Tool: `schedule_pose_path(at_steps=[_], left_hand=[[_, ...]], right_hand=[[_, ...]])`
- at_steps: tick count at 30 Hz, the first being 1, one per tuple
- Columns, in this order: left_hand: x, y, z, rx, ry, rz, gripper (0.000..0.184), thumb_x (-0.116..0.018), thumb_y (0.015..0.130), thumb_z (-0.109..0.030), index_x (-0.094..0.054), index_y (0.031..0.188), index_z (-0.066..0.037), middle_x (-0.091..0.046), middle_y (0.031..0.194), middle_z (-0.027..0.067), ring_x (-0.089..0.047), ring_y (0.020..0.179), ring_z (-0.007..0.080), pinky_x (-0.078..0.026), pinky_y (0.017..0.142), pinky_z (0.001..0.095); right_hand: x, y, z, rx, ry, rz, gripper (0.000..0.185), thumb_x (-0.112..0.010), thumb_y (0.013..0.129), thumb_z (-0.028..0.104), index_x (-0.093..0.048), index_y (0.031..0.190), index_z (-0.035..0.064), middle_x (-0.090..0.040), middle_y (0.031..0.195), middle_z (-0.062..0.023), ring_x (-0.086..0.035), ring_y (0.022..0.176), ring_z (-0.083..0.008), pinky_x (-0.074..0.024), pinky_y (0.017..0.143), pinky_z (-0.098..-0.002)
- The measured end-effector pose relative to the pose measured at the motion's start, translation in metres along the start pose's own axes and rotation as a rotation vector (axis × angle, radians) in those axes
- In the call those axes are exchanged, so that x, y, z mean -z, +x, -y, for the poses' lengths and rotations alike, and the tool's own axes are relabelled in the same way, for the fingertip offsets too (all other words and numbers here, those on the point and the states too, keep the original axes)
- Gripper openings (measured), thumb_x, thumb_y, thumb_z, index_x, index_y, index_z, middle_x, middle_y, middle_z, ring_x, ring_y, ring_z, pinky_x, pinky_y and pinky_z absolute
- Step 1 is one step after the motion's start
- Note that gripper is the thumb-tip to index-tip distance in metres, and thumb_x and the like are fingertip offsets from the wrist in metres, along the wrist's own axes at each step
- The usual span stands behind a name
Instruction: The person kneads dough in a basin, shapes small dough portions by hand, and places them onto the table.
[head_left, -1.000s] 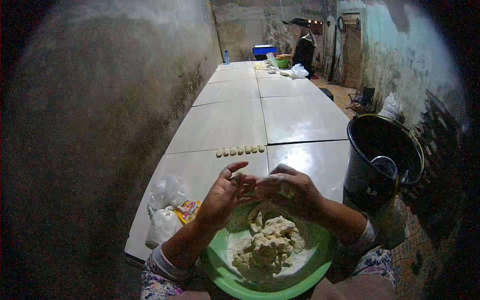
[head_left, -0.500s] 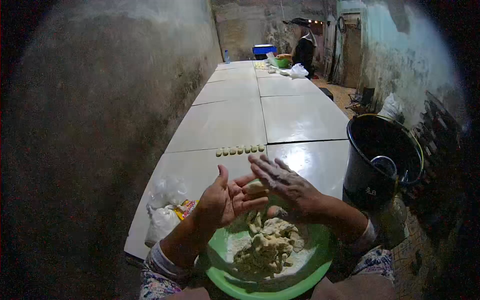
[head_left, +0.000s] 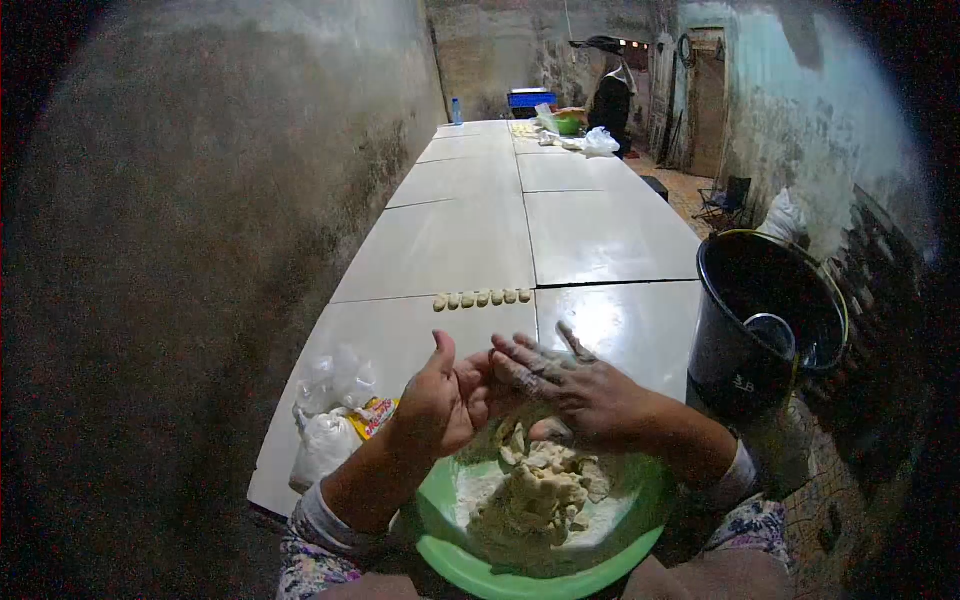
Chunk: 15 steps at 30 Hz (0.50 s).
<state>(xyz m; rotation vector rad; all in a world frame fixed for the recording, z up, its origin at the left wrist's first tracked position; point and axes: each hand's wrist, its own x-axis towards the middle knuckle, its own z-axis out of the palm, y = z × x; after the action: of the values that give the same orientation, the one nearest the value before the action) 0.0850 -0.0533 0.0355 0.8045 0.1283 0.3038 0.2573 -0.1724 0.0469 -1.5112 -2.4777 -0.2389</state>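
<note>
My left hand [head_left: 457,400] is turned palm up with its thumb raised. My right hand [head_left: 575,385], dusted with flour, lies across the left fingertips with its own fingers stretched out. A small pale piece of dough rested on the left fingers a moment ago; the right hand now hides that spot. Below the hands, a green basin [head_left: 460,565] holds a rough, lumpy mass of dough [head_left: 545,490] with loose flour around it. Ahead of my fingers, several small dough pieces [head_left: 482,299] sit in a row on the white table [head_left: 440,245].
Left of my arm are a clear bag of white powder [head_left: 325,445] and a yellow-red packet [head_left: 372,415]. A black bucket [head_left: 735,350] stands at the right edge. Far off are a blue crate [head_left: 531,99], a green bowl [head_left: 568,126] and a person in dark clothing [head_left: 610,105].
My right hand has slid slightly back toward me over the left fingers, covering the piece of dough. The left fingers have curled in a little.
</note>
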Motion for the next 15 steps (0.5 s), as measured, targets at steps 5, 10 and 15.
schedule_pose_path(at_steps=[5,10,15], left_hand=[[0.003,-0.002,0.003,0.024,-0.141,0.163,0.087,-0.011,0.087,-0.064,-0.027,0.135,0.006,-0.041,0.133,0.0230,-0.043,0.122,0.0321,-0.031,0.106,0.0430],[0.011,0.005,-0.002,0.020,-0.245,0.483,0.088,-0.012,0.085,-0.067,-0.013,0.142,-0.001,-0.043,0.130,0.0235,-0.044,0.121,0.0314,-0.030,0.106,0.0411],[-0.016,-0.004,0.005,0.002,0.019,-0.128,0.091,-0.020,0.083,-0.072,-0.016,0.142,-0.004,-0.061,0.088,0.0114,-0.048,0.062,0.0101,-0.042,0.057,0.0225]], right_hand=[[0.000,-0.002,-0.001,-0.030,0.208,-0.061,0.080,-0.045,0.086,0.052,-0.011,0.144,0.0083,-0.013,0.150,-0.0116,-0.013,0.138,-0.0269,-0.0088,0.108,-0.0566],[-0.004,0.000,-0.009,-0.065,0.262,-0.364,0.076,-0.066,0.077,0.035,-0.029,0.138,0.0089,-0.031,0.142,-0.0136,-0.028,0.133,-0.0300,-0.0213,0.106,-0.0529],[-0.008,-0.001,-0.013,-0.078,0.117,-0.360,0.058,-0.068,0.070,0.026,-0.048,0.122,0.0120,-0.053,0.119,-0.0107,-0.050,0.112,-0.0296,-0.0349,0.097,-0.0444]])
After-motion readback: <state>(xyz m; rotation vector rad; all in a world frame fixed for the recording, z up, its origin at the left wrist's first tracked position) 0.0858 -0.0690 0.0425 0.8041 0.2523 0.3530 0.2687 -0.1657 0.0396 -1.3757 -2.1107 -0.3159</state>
